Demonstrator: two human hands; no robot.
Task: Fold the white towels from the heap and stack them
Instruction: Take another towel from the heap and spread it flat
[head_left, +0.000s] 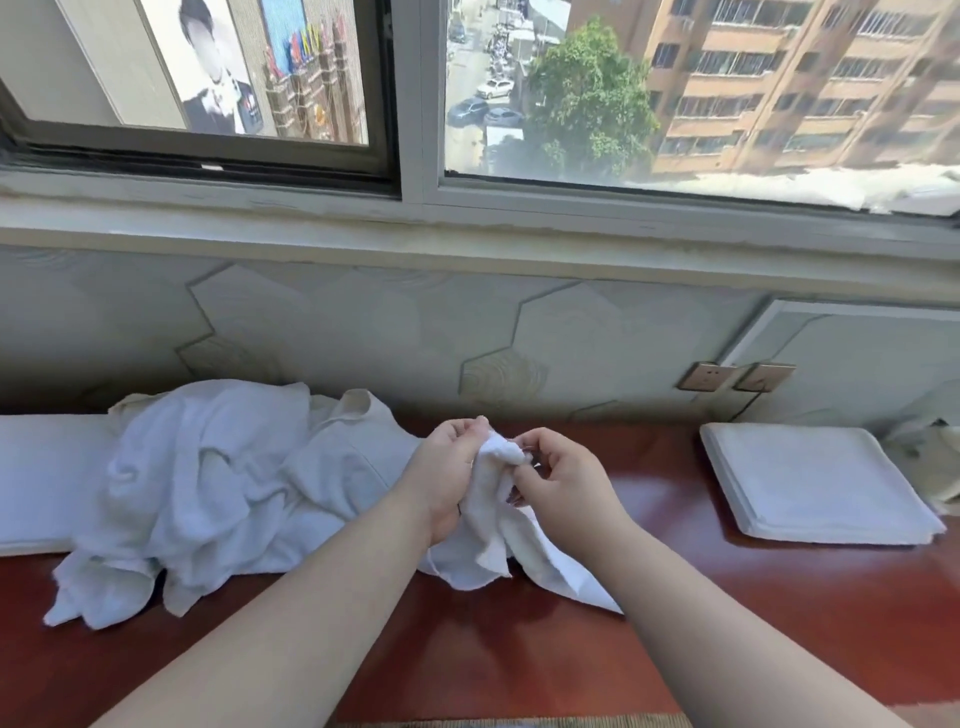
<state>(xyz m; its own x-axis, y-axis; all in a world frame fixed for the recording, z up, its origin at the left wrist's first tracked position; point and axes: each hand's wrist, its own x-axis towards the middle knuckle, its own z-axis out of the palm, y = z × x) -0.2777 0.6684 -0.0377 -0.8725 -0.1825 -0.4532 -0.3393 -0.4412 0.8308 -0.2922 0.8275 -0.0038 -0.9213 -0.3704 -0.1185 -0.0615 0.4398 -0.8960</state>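
Observation:
A heap of crumpled white towels lies on the left of the red-brown table. Both hands hold one white towel lifted at the table's middle; its lower part hangs down to the tabletop. My left hand grips the towel's upper edge from the left. My right hand pinches the same bunched edge from the right, close beside the left. A stack of folded white towels lies flat at the right.
A flat white pad lies at the far left under the heap. More crumpled cloth sits at the right edge behind the stack. Wall sockets with a cable sit above the table's back. A window runs above.

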